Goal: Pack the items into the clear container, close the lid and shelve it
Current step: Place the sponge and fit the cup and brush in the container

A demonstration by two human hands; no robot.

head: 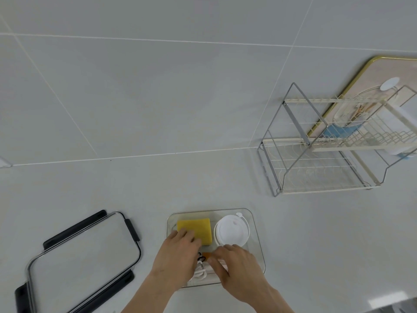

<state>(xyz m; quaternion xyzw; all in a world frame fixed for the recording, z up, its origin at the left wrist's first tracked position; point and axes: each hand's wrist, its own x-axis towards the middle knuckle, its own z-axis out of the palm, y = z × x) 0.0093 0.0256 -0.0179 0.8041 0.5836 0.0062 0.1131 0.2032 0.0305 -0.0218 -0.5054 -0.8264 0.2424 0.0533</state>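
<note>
Container: the clear container (257, 242) sits on the counter (316, 233) near the front edge, lid off, both hands reaching inside.
Contents: a yellow sponge (199, 229) lies at the back left, a white round cup lid (231, 230) at the back right, and a white cord (199, 271) with a small orange piece (207, 254) sits toward the front.
Left hand: the left hand (178, 251) rests flat, fingers loose, its fingertips touching the sponge's near corner; it grips nothing that I can see.
Right hand: the right hand (237, 265) has its fingertips pinched together at the orange piece; I cannot tell whether that piece is truly held.
Lid: the lid (83, 258) with black clips lies well apart to the left on the counter.
Shelf: the wire rack (316, 159) stands at the back right, lower tier bare.
Step in hand: settling the small things, I judge.
Doing it well: tuck the cord low and inside the walls so nothing rides up on the rim, and keep the sponge flat, or the lid will not seat and the clips will not close.
</note>
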